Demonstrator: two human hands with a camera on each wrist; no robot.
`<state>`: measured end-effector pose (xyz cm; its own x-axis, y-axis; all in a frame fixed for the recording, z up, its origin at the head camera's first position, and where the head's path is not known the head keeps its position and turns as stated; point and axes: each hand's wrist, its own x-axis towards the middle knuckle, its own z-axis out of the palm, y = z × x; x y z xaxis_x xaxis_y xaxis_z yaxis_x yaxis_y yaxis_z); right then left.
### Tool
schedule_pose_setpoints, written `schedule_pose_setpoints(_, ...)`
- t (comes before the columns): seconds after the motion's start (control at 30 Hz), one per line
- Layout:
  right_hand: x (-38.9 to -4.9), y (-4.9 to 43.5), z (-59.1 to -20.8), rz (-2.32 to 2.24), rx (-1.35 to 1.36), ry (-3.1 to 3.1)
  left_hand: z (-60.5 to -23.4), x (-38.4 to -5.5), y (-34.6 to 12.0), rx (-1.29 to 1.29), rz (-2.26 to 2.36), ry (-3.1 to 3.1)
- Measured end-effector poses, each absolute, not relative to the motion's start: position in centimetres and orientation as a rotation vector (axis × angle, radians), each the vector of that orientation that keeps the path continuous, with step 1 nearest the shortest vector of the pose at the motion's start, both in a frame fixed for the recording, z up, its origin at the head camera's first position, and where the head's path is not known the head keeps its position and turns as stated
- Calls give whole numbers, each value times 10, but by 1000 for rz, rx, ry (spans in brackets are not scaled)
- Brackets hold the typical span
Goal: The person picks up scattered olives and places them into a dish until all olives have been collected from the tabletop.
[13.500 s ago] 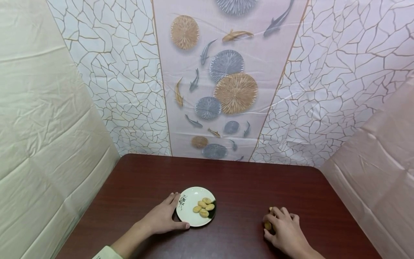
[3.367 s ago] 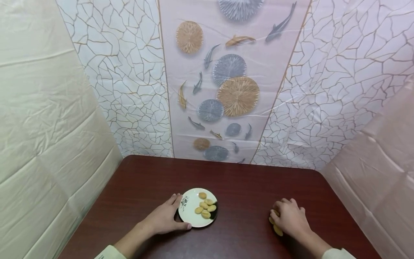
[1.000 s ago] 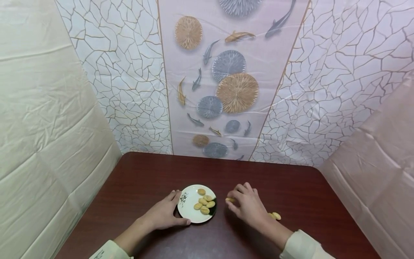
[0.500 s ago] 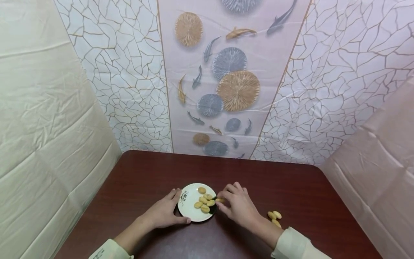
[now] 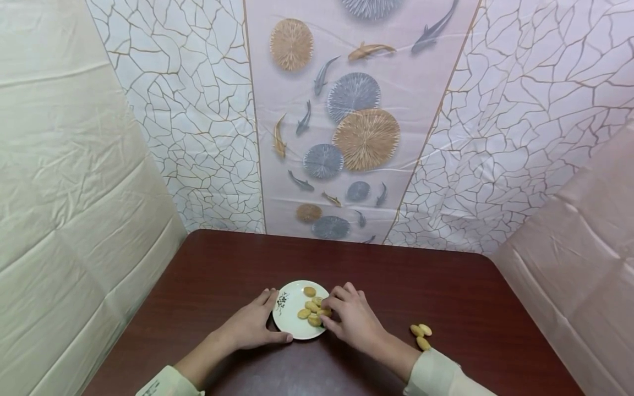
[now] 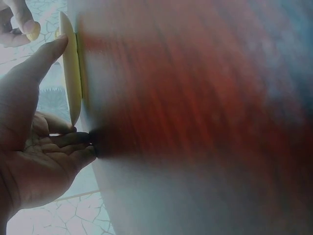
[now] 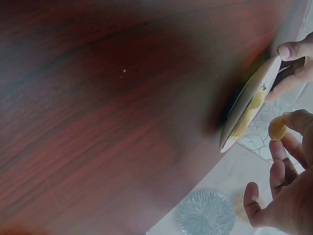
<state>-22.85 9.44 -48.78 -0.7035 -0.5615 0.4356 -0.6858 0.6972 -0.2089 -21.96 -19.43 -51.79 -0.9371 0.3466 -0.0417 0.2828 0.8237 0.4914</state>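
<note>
A small round plate (image 5: pixel 291 325), white with a dark floral print and a dark green patch, sits on the table. Several small oval golden biscuits (image 5: pixel 311 307) lie on it, mostly grouped toward its right side. My left hand (image 5: pixel 250 328) grips the plate's left edge, thumb (image 6: pixel 57 46) on the near rim and fingers at the far rim. Over the plate's right edge, my right hand (image 5: pixel 358 323) pinches one biscuit (image 7: pixel 278 128) between thumb and fingertips; the right wrist view shows it apart from the plate. My right fingers partly hide the plate's right rim in the head view.
Three loose biscuits (image 5: pixel 416 330) lie close together on the dark red-brown table (image 5: pixel 376 269), beside my right forearm. Patterned cloth (image 5: pixel 364 143) hangs behind the table's back edge, with plain pale cloth (image 5: pixel 74 220) at the sides.
My right hand has carried a biscuit leftward from the loose pile to above the plate's right edge. Earlier, one more biscuit came onto the plate's far side. My left hand stays at the plate.
</note>
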Motion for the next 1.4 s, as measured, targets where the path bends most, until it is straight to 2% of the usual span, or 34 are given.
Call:
schedule_pose_setpoints(0.6,-221,72,-497,479,1044,-2619,-519,-218,-194,474,755,2855)
schedule_pose_setpoints(1.4,-231,56,-513,336,1117,-2578,-519,-219,-195,487,736,2870)
